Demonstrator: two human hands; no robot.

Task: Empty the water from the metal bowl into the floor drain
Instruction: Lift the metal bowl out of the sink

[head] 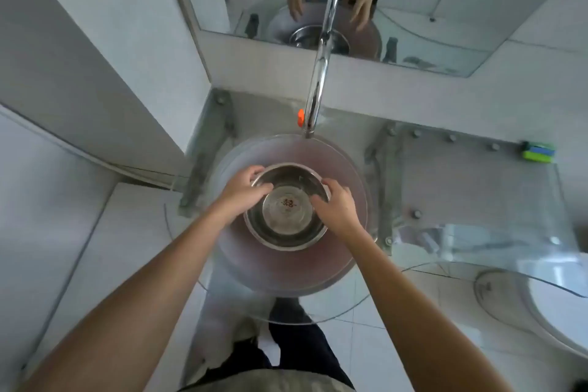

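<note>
A round metal bowl (287, 205) of polished steel sits inside a wide, shallow glass basin (346, 251), frosted and faintly pink. The bowl's flat bottom shows small dark reddish specks at its centre; a thin sheet of water seems to lie over them, though the glare makes that hard to confirm. The left hand (241, 189) clasps the bowl's left rim, thumb hooked inside over the edge and fingers curled round the outer wall. The right hand (337, 204) grips the right rim the same way, thumb on the inner wall. Both bare forearms reach in from the near edge.

A tall, slim chrome faucet (321, 57) rises at the far side of the basin, with a small orange piece (300, 116) beside its base. The basin rests in a clear glass counter (496, 200) held by bolted metal brackets. A green and blue sponge (538, 152) lies on the far right of that counter. Glossy white tiles (95, 73) cover the walls, and a mirror (445, 9) on the far wall reflects the hands and bowl.
</note>
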